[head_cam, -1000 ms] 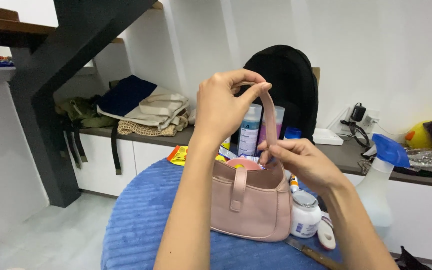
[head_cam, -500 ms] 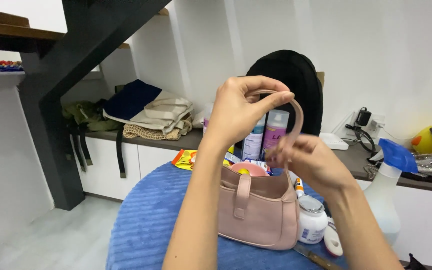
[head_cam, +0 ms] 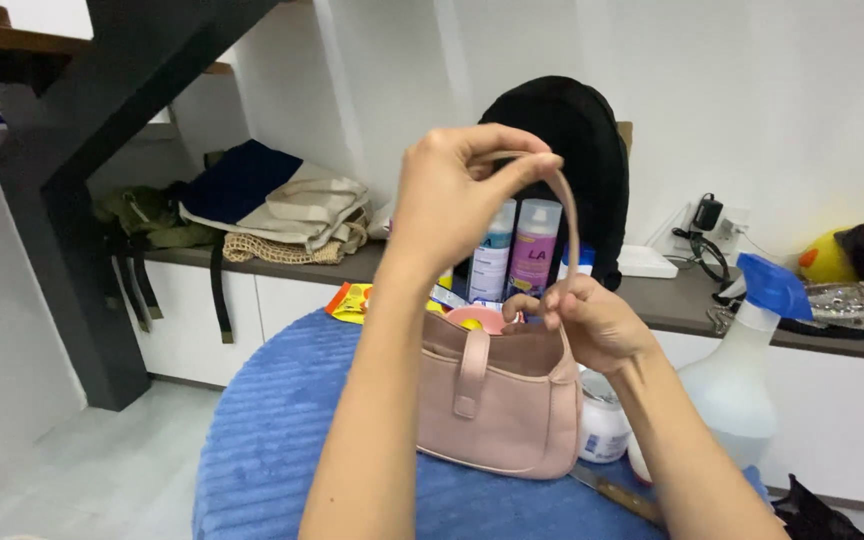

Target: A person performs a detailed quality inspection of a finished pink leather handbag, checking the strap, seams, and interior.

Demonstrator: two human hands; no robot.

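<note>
Small pink handbag (head_cam: 497,405) with front strap tab, upright on blue cushion (head_cam: 282,440); left hand (head_cam: 457,195) pinches its strap (head_cam: 569,215), right hand (head_cam: 592,320) grips strap base.

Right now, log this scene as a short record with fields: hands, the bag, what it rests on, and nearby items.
left hand: raised, pinching the top of the strap
right hand: gripping the strap's lower end at the bag's edge
bag: pink handbag, upright, flap tab closed in front
surface: blue ribbed cover
behind bag: two spray bottles, black backpack
right of bag: white jar, clear trigger sprayer
</note>
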